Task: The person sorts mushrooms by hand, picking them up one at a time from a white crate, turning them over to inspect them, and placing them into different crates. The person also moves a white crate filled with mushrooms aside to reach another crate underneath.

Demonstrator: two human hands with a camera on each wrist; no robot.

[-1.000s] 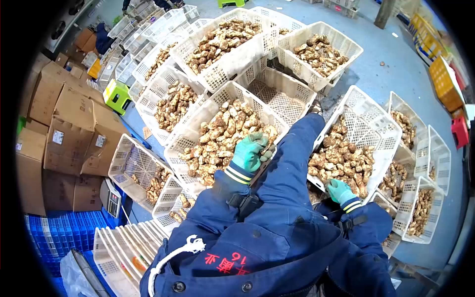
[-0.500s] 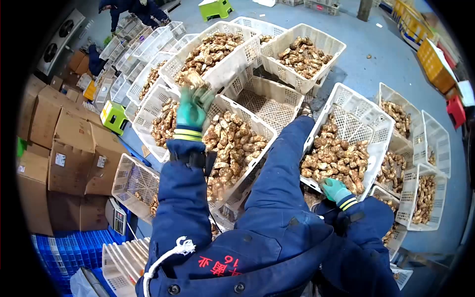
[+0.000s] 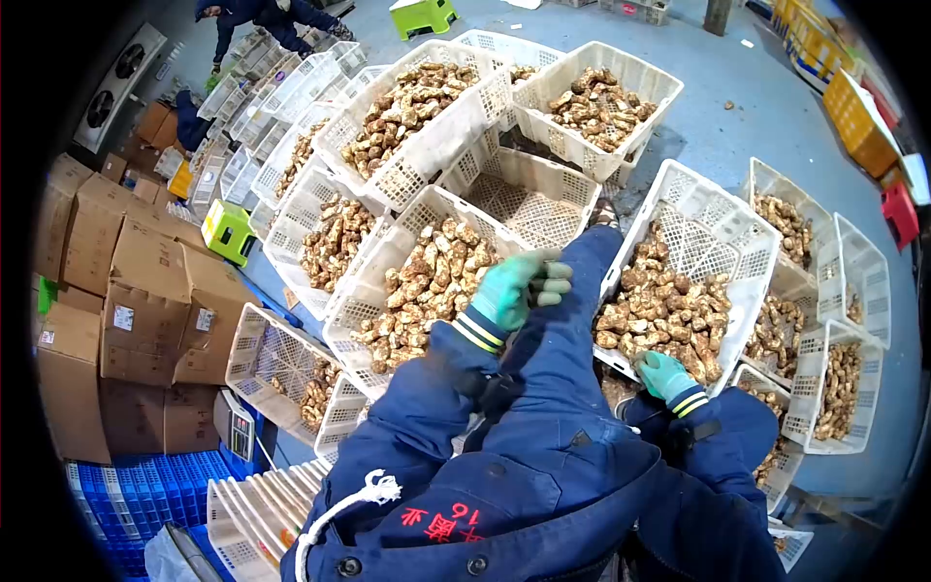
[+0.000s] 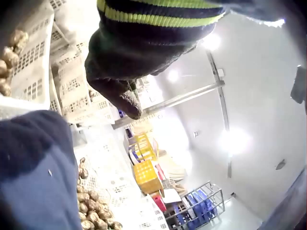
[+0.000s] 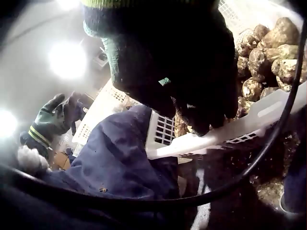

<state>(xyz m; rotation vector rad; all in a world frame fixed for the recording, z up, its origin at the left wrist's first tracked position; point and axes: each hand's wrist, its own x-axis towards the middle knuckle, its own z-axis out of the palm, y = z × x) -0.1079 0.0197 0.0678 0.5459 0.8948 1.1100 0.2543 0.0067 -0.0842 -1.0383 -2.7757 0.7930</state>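
My left hand [image 3: 519, 289], in a green glove, hovers at the right edge of the middle white crate [image 3: 388, 335], beside my knee. Its fingers are loosely bent with nothing visible between them; the left wrist view shows the hand [image 4: 122, 72] dark. Brown, knobbly mushrooms [image 3: 432, 276] fill much of that crate. My right hand [image 3: 665, 376], gloved alike, rests at the near rim of the right crate [image 3: 713, 233], beside its mushrooms [image 3: 669, 315]. In the right wrist view, that hand's fingertips [image 5: 199, 127] meet the rim; cannot tell whether they grip anything.
More mushroom crates [image 3: 596, 112] stand ahead and at the right, around a bare-bottomed crate [image 3: 529, 204]. Cardboard boxes [image 3: 141, 291], a scale [image 3: 238, 427] and blue crates [image 3: 145, 504] line the left. My leg [image 3: 558, 359] lies between the two nearest crates. Another person [image 3: 257, 19] bends over far crates.
My left hand went forward-left over the back crates with a blurred mushroom, then came back to my knee with nothing visible in it. My right hand stayed at its crate's rim.
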